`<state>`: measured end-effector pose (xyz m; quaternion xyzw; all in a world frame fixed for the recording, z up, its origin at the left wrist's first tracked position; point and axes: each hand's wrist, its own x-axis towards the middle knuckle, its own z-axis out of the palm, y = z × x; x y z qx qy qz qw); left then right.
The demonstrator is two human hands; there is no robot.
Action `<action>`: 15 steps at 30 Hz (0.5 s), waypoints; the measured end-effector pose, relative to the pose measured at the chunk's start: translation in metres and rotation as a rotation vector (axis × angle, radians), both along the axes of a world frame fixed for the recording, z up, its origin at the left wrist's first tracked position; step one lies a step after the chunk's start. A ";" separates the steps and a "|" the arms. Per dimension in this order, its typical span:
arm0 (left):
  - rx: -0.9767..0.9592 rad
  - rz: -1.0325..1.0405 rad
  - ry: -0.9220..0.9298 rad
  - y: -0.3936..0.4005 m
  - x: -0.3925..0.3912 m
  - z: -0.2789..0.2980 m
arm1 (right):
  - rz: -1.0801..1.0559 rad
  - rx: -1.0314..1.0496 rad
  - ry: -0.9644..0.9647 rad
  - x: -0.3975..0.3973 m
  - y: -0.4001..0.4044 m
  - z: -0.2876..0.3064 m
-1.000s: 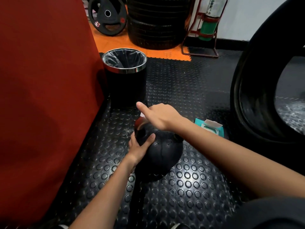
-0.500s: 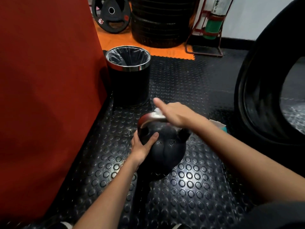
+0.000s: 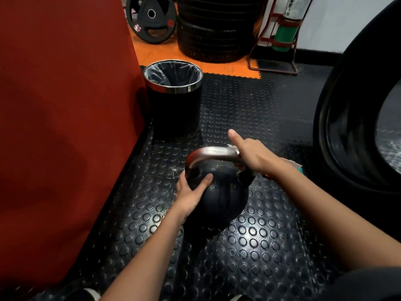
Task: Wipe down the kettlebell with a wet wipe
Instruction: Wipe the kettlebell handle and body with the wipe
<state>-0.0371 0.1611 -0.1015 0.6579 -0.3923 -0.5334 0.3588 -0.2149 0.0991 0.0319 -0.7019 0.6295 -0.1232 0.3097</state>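
A black kettlebell point(image 3: 223, 198) with a bare steel handle point(image 3: 211, 153) stands on the studded rubber floor at the centre of the head view. My left hand point(image 3: 192, 192) lies flat against its left shoulder, thumb across the ball. My right hand point(image 3: 252, 154) is closed round the right end of the handle, index finger pointing up. A bit of white wet wipe point(image 3: 231, 147) shows under that hand; most of it is hidden.
A black bin point(image 3: 174, 118) with a chrome rim and liner stands just beyond the kettlebell. A red padded block point(image 3: 65, 105) walls the left. A large tyre point(image 3: 347, 127) rises at the right, a wipes pack point(image 3: 296, 166) beside it. Stacked tyres point(image 3: 217, 29) and a weight plate point(image 3: 152, 18) lie far back.
My right hand has slid rightward along the handle, from its left bend to its right end, uncovering the steel. My left hand has stayed on the ball.
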 end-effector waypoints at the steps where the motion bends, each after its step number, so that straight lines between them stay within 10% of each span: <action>1: -0.011 0.018 0.009 0.000 0.000 -0.002 | 0.048 -0.052 0.084 0.011 -0.001 0.002; 7: -0.060 0.028 0.014 -0.001 -0.001 -0.006 | 0.317 -0.362 0.372 0.062 0.013 -0.003; 15: 0.009 -0.014 0.010 -0.002 0.001 -0.005 | -0.025 -0.569 -0.004 -0.014 0.039 -0.054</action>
